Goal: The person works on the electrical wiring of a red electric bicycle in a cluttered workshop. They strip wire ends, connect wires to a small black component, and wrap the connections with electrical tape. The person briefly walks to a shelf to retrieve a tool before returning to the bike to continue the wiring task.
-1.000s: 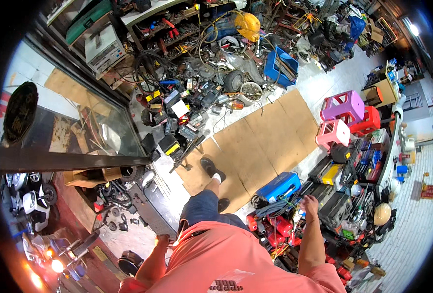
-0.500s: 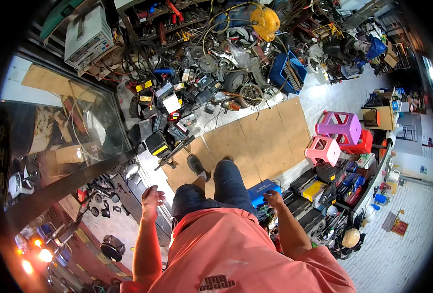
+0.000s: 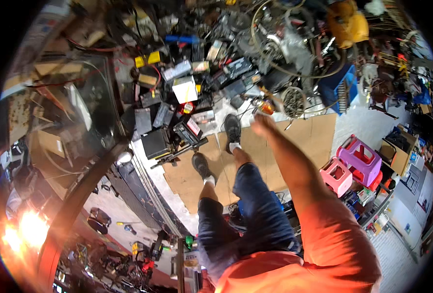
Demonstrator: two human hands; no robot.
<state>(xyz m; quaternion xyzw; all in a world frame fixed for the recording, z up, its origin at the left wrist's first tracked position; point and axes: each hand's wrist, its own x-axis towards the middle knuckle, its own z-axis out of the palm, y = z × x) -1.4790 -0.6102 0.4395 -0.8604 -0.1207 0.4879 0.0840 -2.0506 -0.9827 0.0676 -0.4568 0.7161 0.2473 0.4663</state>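
Observation:
My right arm stretches forward over the cardboard sheets (image 3: 294, 156). At its end my right hand (image 3: 263, 125) is blurred, beside a small orange-and-clear object (image 3: 266, 106) on the floor at the edge of the clutter. Motion smear hides how its fingers are set, and whether they touch that object. Just to the right of it lies a round metal rim or wheel part (image 3: 293, 101). My left hand is out of view.
Boxy black batteries (image 3: 157, 143) and a white box (image 3: 185, 90) crowd the floor ahead. A blue crate (image 3: 335, 90) and yellow container (image 3: 348, 27) stand to the right. Pink (image 3: 335, 175) and purple (image 3: 360, 157) stools are at the right. A glass panel (image 3: 82, 107) stands left.
My right hand has gone from beside my hip to far forward, near the clutter. My left hand has left the view. I have stepped forward, and the view has shifted.

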